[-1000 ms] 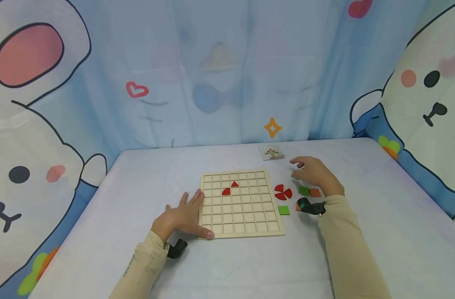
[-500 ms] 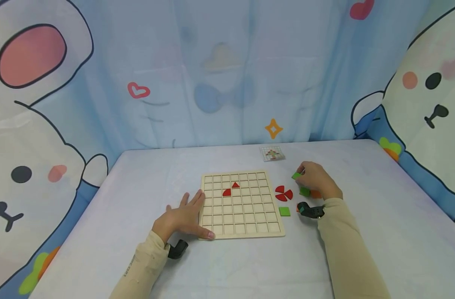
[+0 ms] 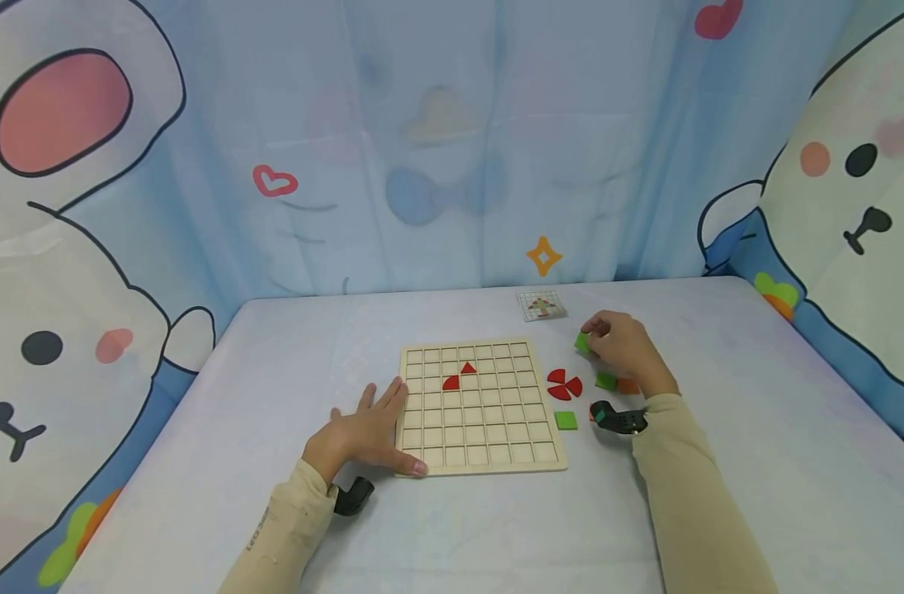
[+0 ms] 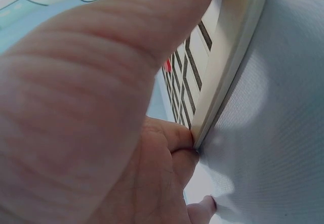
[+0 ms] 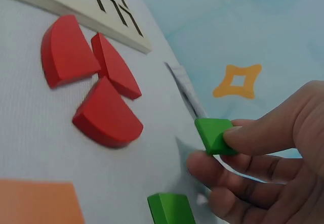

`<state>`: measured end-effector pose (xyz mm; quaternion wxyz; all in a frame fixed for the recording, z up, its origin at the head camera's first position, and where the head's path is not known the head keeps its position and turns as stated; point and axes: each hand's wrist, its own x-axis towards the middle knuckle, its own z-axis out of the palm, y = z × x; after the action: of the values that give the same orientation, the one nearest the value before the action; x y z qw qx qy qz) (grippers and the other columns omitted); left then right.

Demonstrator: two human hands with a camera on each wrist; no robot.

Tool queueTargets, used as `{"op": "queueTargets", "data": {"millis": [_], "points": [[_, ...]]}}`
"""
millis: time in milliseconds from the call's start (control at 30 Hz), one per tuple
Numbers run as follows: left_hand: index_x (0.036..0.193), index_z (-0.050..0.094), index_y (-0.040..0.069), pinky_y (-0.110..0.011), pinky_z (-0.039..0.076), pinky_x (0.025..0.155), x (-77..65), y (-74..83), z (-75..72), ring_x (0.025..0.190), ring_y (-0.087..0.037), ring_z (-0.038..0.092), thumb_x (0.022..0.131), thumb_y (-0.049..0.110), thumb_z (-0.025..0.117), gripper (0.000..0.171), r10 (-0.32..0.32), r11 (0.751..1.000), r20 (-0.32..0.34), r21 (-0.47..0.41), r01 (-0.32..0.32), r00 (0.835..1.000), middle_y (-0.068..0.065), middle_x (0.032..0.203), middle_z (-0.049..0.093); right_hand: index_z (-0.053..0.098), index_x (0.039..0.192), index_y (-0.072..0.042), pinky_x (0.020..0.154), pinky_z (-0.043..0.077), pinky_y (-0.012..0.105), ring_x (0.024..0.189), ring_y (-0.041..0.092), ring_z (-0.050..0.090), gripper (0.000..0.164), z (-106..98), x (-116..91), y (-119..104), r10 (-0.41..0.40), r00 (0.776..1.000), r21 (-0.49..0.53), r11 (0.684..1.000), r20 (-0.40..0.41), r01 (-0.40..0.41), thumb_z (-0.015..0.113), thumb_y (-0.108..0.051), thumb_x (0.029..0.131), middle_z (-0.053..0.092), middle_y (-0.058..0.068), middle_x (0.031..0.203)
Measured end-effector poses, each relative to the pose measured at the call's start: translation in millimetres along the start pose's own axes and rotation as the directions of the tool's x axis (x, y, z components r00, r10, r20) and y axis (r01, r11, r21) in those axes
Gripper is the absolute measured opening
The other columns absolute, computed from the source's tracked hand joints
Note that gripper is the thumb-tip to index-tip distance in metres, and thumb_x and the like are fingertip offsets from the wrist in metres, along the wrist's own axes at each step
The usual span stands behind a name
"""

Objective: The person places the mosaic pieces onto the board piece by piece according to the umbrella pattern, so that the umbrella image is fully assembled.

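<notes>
A pale wooden grid board [image 3: 496,431] lies on the table. Set in its cells are a red triangle [image 3: 468,368] and a red quarter-circle [image 3: 451,383]. My left hand [image 3: 359,433] rests spread on the board's left edge, thumb at the near corner; in the left wrist view that thumb [image 4: 101,72] covers part of the grid. Beyond the board's right side, my right hand [image 3: 626,351] pinches a green square tile [image 5: 213,134] between thumb and fingers, held above the table. Below that hand lie another green tile [image 3: 605,380] and an orange piece [image 3: 628,386], partly covered.
Three red quarter-circles [image 5: 109,115] lie right of the board. Nearer me are a green square [image 3: 567,421] and an orange piece [image 5: 40,201], mostly hidden by the wrist camera in the head view. A small pattern card [image 3: 542,305] lies near the table's far edge.
My right hand came down to the far green tile, took it between thumb and fingers, and has raised it slightly. The left hand stays on the board.
</notes>
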<state>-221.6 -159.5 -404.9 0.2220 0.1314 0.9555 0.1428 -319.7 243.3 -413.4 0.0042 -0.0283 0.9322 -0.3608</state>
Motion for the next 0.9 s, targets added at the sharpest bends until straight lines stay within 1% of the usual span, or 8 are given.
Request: {"op": "queueTargets", "data": {"millis": [67,167,233,367,500,667,733,900], "points": [[0.173,0.012,0.008,-0.086,0.009,0.113,-0.3,0.3,-0.1,0.163,-0.043,0.000,0.082,0.060,0.089,0.130,-0.003,1.000,0.000,-0.005,0.003,1.000,-0.005,0.181,0.004,0.064,0.125,0.010,0.078,0.055,0.037,0.089,0.031,0.069,0.026,1.3,1.2,-1.0,-0.025,1.000,0.044,0.999,-0.010,0.025,0.057,-0.003,0.103,0.064,0.026,0.113],[0.173,0.012,0.008,-0.086,0.008,0.113,-1.0,0.9,-0.2,0.163,-0.043,0.000,0.081,0.060,0.089,0.130,-0.008,1.000,-0.001,-0.011,0.008,1.000,-0.005,0.181,0.004,0.064,0.126,0.010,0.073,0.054,0.029,0.081,0.026,0.073,0.027,4.8,2.7,-5.4,-0.057,0.998,0.112,0.992,-0.026,0.059,0.058,-0.002,0.103,0.066,0.027,0.112],[0.173,0.012,0.008,-0.086,0.008,0.113,-1.3,1.2,-0.2,0.163,-0.043,0.000,0.082,0.060,0.089,0.130,-0.008,1.000,0.000,-0.011,0.008,1.000,-0.005,0.181,0.004,0.063,0.127,0.011,0.073,0.055,0.027,0.082,0.028,0.075,0.027,7.8,3.7,-9.5,-0.082,0.996,0.159,0.984,-0.036,0.086,0.058,0.000,0.103,0.067,0.028,0.114],[0.173,0.012,0.009,-0.086,0.008,0.113,-1.4,1.3,-0.3,0.163,-0.043,-0.001,0.082,0.060,0.089,0.130,-0.004,1.000,-0.001,-0.013,0.004,1.000,-0.005,0.181,0.003,0.063,0.130,0.012,0.073,0.057,0.026,0.091,0.033,0.076,0.029,15.3,3.4,-20.8,-0.116,0.992,0.247,0.961,-0.051,0.125,0.061,0.000,0.104,0.067,0.029,0.118],[0.173,0.012,0.009,-0.086,0.008,0.113,-1.3,0.5,0.1,0.163,-0.043,-0.001,0.082,0.060,0.089,0.130,-0.002,1.000,-0.002,-0.009,0.002,1.000,-0.004,0.181,0.003,0.063,0.132,0.011,0.076,0.058,0.027,0.095,0.033,0.075,0.030,23.9,2.2,-30.4,-0.140,0.989,0.314,0.938,-0.041,0.146,0.062,-0.002,0.105,0.069,0.028,0.120],[0.173,0.011,0.009,-0.086,0.009,0.113,-0.4,-0.1,1.2,0.163,-0.043,0.000,0.082,0.061,0.089,0.131,-0.001,1.000,-0.003,0.001,0.001,1.000,-0.004,0.181,0.003,0.064,0.130,0.012,0.080,0.059,0.031,0.095,0.034,0.075,0.029,35.4,0.9,-42.0,-0.172,0.985,0.394,0.906,0.008,0.155,0.064,-0.002,0.105,0.070,0.026,0.116],[0.173,0.012,0.009,-0.086,0.009,0.113,-0.2,0.0,1.2,0.163,-0.043,0.000,0.082,0.061,0.089,0.131,-0.002,1.000,-0.004,0.000,0.002,1.000,-0.004,0.181,0.003,0.065,0.129,0.012,0.081,0.060,0.034,0.094,0.035,0.076,0.028,39.7,0.8,-47.3,-0.192,0.981,0.406,0.899,0.024,0.165,0.065,-0.001,0.105,0.071,0.025,0.114],[0.173,0.012,0.009,-0.086,0.009,0.113,-0.7,1.1,0.1,0.163,-0.043,0.000,0.081,0.061,0.089,0.131,-0.004,1.000,-0.005,0.001,0.004,1.000,-0.004,0.181,0.003,0.068,0.129,0.011,0.083,0.061,0.045,0.090,0.037,0.075,0.027,50.0,-1.5,-61.4,-0.253,0.965,0.390,0.898,0.076,0.205,0.065,-0.002,0.105,0.074,0.020,0.105]]}}
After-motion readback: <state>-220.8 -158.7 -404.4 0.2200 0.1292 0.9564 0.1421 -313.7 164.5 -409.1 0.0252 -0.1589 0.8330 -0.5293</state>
